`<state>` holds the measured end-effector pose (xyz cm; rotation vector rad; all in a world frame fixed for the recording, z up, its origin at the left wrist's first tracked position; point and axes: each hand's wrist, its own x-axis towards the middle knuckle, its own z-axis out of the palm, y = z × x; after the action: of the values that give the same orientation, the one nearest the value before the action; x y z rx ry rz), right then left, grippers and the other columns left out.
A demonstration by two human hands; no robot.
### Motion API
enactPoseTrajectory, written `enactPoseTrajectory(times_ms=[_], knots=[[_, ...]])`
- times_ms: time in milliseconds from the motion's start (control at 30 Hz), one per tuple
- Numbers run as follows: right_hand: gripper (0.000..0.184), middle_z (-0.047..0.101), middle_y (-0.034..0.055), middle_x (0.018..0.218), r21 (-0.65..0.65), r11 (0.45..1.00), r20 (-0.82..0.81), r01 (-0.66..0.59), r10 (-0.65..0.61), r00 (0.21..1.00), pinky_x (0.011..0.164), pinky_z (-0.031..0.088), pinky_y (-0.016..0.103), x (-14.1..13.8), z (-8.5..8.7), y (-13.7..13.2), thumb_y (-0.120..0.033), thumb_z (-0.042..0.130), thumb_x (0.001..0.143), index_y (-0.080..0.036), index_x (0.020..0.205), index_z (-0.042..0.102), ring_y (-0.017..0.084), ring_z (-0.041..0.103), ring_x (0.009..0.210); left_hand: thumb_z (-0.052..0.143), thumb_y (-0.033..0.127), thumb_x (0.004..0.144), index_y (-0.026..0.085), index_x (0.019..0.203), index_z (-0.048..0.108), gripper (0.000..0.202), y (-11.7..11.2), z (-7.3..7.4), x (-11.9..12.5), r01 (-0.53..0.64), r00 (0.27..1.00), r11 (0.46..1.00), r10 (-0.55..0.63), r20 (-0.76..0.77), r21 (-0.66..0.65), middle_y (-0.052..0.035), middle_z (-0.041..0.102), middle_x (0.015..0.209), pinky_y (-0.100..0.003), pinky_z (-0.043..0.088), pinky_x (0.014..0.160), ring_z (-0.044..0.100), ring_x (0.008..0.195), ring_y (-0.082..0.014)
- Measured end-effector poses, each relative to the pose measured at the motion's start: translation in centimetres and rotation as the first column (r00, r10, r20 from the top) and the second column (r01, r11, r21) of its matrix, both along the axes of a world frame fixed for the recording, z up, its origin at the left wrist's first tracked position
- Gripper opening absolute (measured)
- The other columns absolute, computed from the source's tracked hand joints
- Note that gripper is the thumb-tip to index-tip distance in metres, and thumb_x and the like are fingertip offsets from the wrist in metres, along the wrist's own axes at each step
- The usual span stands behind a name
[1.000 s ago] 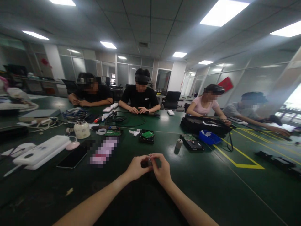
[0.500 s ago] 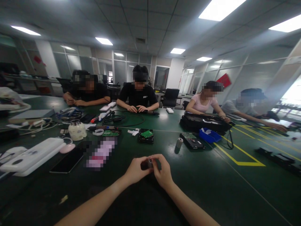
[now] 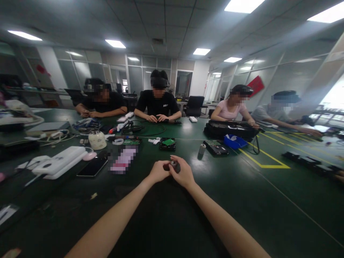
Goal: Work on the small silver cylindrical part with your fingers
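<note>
Straight ahead, just above the green table, my two hands meet around a small grey cylinder point(image 3: 173, 163), battery-like, with its round end facing up. My right hand point(image 3: 185, 173) curls around it, thumb on the near side and fingers over the far side. Closed at the cylinder's left side is my left hand point(image 3: 159, 172), its fingertips against it; part of their contact is hidden. A similar grey cylinder point(image 3: 202, 149) stands upright beyond my right hand, beside a hard drive point(image 3: 216, 147) with a green board. Another hard drive point(image 3: 167, 144) lies beyond my hands.
Left lie a black phone point(image 3: 93, 164), a white power strip point(image 3: 60, 163), a cream jar point(image 3: 97, 140) and a pixelated pink item point(image 3: 124, 160). To the right are a blue tray point(image 3: 235, 142), a black bag point(image 3: 228, 130) and yellow tape point(image 3: 274, 166). Several people sit around the table.
The view has shifted, so the tabletop things appear higher in the picture. My right hand has turned and wraps further around the cylinder, whose top now shows more clearly.
</note>
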<state>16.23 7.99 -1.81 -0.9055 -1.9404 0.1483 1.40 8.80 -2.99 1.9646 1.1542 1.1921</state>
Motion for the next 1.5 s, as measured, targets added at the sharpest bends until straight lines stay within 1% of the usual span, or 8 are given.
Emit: enactPoseTrajectory(times_ms=[233,367,467,600,767,1233,1400,1500], knots=[[0.016,0.071,0.0044,0.087,-0.131,0.99,-0.081,0.045,-0.056,0.995,0.075,0.052,0.034,0.2,-0.5,0.3,-0.033,0.062,0.078,-0.021,0.088,0.062,0.02,0.066,0.08,0.067,0.014,0.066,0.015,0.092,0.073,0.028,-0.5,0.3,0.2,-0.038,0.999,0.999,0.038,-0.006,0.002,-0.0046,0.076,0.085,-0.024,0.052,0.069,0.07,0.077,-0.0204],[0.024,0.07,0.0036,0.081,-0.177,0.983,-0.177,0.04,-0.072,0.982,0.069,0.053,0.032,0.3,-0.8,0.5,-0.04,0.068,0.072,-0.021,0.08,0.055,0.02,0.067,0.074,0.069,0.016,0.065,0.014,0.093,0.073,0.028,-0.6,0.3,0.2,-0.041,0.999,0.999,0.041,0.001,-0.002,-0.0053,0.076,0.087,-0.023,0.051,0.068,0.07,0.078,-0.0203],[0.03,0.069,0.0036,0.082,-0.19,0.982,-0.21,0.018,-0.058,0.976,0.069,0.054,0.031,0.4,-0.9,0.5,-0.038,0.07,0.071,-0.021,0.088,0.053,0.019,0.067,0.075,0.068,0.015,0.065,0.016,0.093,0.073,0.029,-0.6,0.3,0.3,-0.048,0.999,0.999,0.048,-0.004,-0.004,-0.0048,0.076,0.087,-0.024,0.052,0.069,0.07,0.078,-0.0205],[0.038,0.069,0.003,0.088,-0.169,0.985,-0.099,0.037,-0.054,0.994,0.076,0.052,0.033,0.4,-0.5,0.1,-0.033,0.065,0.077,-0.021,0.11,0.052,0.019,0.066,0.08,0.067,0.015,0.065,0.016,0.093,0.073,0.028,-0.7,0.4,0.3,-0.042,0.999,0.999,0.042,-0.004,0.008,-0.0045,0.076,0.087,-0.025,0.052,0.069,0.07,0.078,-0.0212],[0.027,0.069,0.0043,0.1,-0.053,0.989,0.112,0.138,-0.131,0.985,0.082,0.049,0.035,0.4,0.0,-0.8,-0.033,0.056,0.085,-0.024,0.109,0.061,0.021,0.064,0.091,0.066,0.014,0.065,0.017,0.092,0.073,0.028,-0.9,0.5,0.3,-0.039,0.999,0.999,0.039,0.015,0.009,-0.0043,0.076,0.087,-0.026,0.053,0.071,0.07,0.077,-0.021],[0.019,0.067,0.0031,0.076,-0.006,0.987,0.169,0.163,-0.159,0.973,0.067,0.047,0.029,0.1,-0.4,-1.4,-0.039,0.057,0.084,-0.02,0.086,0.055,0.019,0.064,0.069,0.067,0.014,0.065,0.015,0.094,0.073,0.029,-2.2,0.4,-0.7,0.014,0.999,1.0,-0.013,0.046,-0.024,-0.0045,0.076,0.089,-0.027,0.052,0.073,0.07,0.082,-0.0223],[0.022,0.068,0.0045,0.083,-0.006,0.989,0.211,0.151,-0.146,0.966,0.067,0.046,0.03,-0.1,-0.1,-2.0,-0.04,0.051,0.088,-0.019,0.095,0.056,0.02,0.064,0.071,0.067,0.009,0.061,0.014,0.089,0.073,0.029,-2.6,0.4,-0.7,0.002,0.996,0.999,0.002,0.094,-0.038,-0.0051,0.075,0.087,-0.029,0.052,0.077,0.068,0.082,-0.0224],[0.028,0.068,0.0063,0.093,-0.011,0.989,0.243,0.146,-0.139,0.96,0.07,0.046,0.031,-0.1,0.1,-2.2,-0.04,0.05,0.089,-0.019,0.106,0.055,0.021,0.065,0.076,0.059,0.004,0.062,0.015,0.1,0.068,0.04,-2.7,0.5,-0.7,0.056,0.977,0.991,-0.029,0.212,-0.125,-0.0046,0.074,0.091,-0.028,0.052,0.076,0.068,0.084,-0.0204]])
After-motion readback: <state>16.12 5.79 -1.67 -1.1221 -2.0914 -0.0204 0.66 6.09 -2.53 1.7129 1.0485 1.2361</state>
